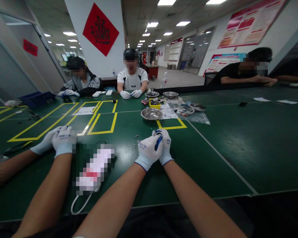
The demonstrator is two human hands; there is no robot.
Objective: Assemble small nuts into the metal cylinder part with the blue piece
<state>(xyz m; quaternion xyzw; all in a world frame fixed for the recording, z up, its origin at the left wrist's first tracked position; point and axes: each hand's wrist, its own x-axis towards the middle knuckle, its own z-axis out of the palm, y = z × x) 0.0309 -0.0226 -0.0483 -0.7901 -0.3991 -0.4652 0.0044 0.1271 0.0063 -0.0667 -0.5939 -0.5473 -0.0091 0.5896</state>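
My left hand, in a white glove with blue lettering, is closed against my right hand above the green table. Between the fingertips of both hands is a small metal ring, with dark blue showing around it. My right hand, also gloved, is closed on the ring's far side, partly hidden by my left hand. Several small metal pieces lie on the table just left of my hands. A steel bowl stands beyond them.
At the left, a neighbour's gloved hands rest near a blurred phone with a white cord. Farther back are a yellow box, two more bowls, gloves in plastic, yellow tape outlines and seated people.
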